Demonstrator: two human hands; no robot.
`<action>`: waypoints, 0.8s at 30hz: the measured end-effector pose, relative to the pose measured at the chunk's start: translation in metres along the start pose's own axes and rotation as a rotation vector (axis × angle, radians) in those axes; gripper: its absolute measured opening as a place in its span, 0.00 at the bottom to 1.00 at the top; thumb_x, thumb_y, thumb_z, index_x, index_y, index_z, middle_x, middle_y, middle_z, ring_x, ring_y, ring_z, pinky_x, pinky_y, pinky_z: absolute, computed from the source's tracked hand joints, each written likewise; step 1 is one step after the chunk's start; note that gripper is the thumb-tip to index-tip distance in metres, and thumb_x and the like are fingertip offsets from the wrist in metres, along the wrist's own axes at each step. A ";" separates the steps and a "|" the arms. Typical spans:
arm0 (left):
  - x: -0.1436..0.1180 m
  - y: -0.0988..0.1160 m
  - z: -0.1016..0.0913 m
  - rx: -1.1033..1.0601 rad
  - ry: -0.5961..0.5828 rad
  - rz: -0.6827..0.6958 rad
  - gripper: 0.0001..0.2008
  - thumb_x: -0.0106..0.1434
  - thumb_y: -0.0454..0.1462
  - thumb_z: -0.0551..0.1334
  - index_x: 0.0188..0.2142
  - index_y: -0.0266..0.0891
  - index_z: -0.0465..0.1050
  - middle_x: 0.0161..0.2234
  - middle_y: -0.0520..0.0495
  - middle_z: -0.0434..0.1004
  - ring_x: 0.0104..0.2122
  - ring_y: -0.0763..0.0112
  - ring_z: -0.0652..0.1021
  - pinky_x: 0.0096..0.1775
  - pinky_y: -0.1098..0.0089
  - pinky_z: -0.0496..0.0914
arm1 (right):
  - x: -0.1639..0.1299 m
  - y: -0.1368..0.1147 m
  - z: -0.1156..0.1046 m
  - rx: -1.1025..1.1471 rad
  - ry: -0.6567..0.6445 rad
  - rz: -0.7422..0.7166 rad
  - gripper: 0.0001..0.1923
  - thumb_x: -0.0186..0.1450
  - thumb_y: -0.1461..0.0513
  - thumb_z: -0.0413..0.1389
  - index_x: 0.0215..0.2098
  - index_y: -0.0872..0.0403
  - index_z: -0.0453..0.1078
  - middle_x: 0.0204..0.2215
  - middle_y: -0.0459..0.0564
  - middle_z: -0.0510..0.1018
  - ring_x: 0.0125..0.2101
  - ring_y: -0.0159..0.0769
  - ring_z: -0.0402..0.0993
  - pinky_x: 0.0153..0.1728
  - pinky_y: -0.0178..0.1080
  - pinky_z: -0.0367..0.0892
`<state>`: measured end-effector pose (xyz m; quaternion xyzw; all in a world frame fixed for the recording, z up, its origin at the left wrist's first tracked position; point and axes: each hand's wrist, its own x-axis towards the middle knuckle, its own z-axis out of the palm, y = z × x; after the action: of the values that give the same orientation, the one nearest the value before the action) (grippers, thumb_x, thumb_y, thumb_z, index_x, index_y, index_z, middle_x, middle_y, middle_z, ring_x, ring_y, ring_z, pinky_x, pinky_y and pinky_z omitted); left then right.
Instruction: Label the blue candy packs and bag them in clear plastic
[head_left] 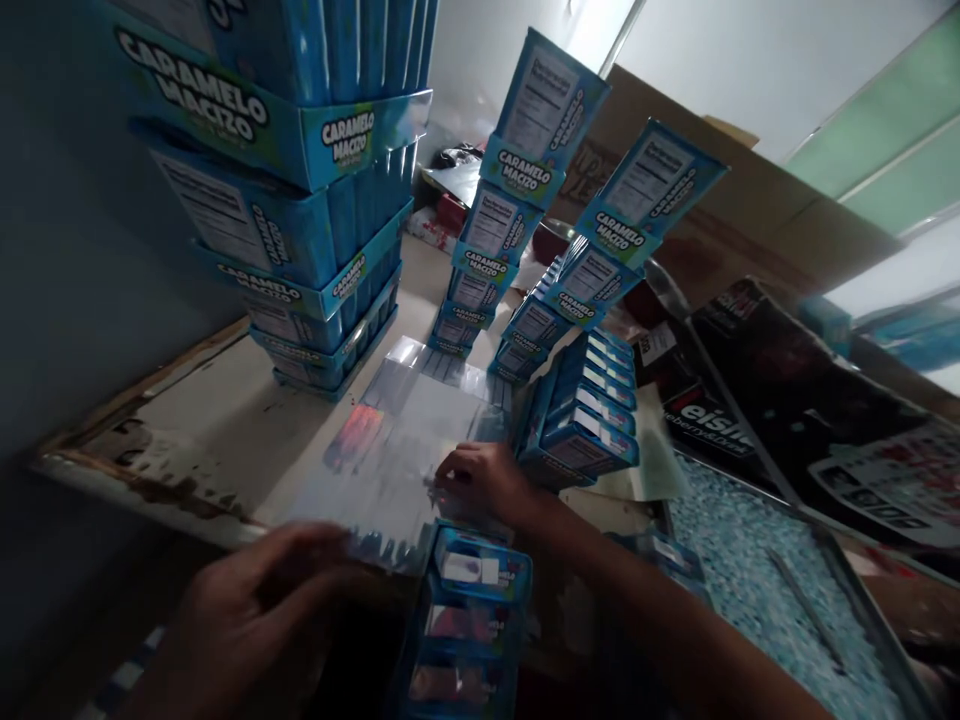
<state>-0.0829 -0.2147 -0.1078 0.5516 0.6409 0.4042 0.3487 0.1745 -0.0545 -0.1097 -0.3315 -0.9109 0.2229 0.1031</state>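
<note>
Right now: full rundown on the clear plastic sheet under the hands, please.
The clear plastic sheet looks thin, glossy and see-through, with fold lines and pale glare plus a reddish reflection. It lies roughly flat on the worn white tabletop, its far end near the blue candy box stacks. The right hand presses its right edge; the left hand sits at its near edge, blurred, so the grip is unclear.

We see blue candy boxes (577,425) with green bands, white lettering; clear plastic sheet (397,450) showing a red-orange glint; tabletop (225,420) off-white, brown-chipped edge; blue-white speckled floor (750,570).
</note>
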 end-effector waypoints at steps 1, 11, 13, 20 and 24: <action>0.021 0.005 0.004 0.064 0.008 0.134 0.13 0.63 0.52 0.67 0.42 0.51 0.81 0.37 0.50 0.84 0.36 0.58 0.82 0.40 0.62 0.76 | 0.002 -0.002 0.000 -0.054 0.013 -0.009 0.06 0.71 0.62 0.60 0.37 0.54 0.78 0.34 0.47 0.83 0.30 0.29 0.77 0.32 0.30 0.61; 0.105 0.034 0.065 0.858 -0.127 0.709 0.08 0.69 0.31 0.58 0.42 0.39 0.75 0.38 0.41 0.76 0.40 0.55 0.75 0.37 0.60 0.66 | 0.004 -0.003 -0.006 -0.361 -0.016 0.038 0.08 0.73 0.63 0.54 0.35 0.54 0.72 0.32 0.48 0.80 0.31 0.31 0.74 0.29 0.34 0.56; 0.102 0.027 0.067 0.877 -0.165 0.727 0.09 0.68 0.28 0.57 0.40 0.39 0.75 0.38 0.41 0.76 0.40 0.55 0.75 0.35 0.61 0.66 | -0.006 -0.008 -0.011 -0.384 -0.038 0.010 0.06 0.73 0.62 0.54 0.37 0.52 0.71 0.34 0.47 0.79 0.32 0.32 0.74 0.29 0.35 0.55; 0.073 0.006 0.091 0.846 -0.142 0.755 0.12 0.67 0.26 0.57 0.42 0.42 0.75 0.37 0.46 0.77 0.38 0.62 0.75 0.32 0.66 0.64 | -0.056 -0.023 -0.039 -0.525 -0.328 0.125 0.08 0.68 0.63 0.57 0.46 0.55 0.72 0.40 0.54 0.81 0.37 0.43 0.78 0.32 0.39 0.61; 0.074 0.003 0.098 0.795 -0.190 0.717 0.09 0.68 0.29 0.58 0.39 0.44 0.74 0.34 0.48 0.75 0.35 0.66 0.74 0.29 0.68 0.60 | -0.085 -0.021 -0.028 -0.427 -0.346 0.373 0.06 0.66 0.66 0.57 0.39 0.54 0.77 0.37 0.55 0.84 0.36 0.43 0.80 0.34 0.39 0.64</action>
<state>-0.0048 -0.1287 -0.1470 0.8590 0.4819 0.1726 0.0099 0.2361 -0.1146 -0.0784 -0.4641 -0.8646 0.0948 -0.1675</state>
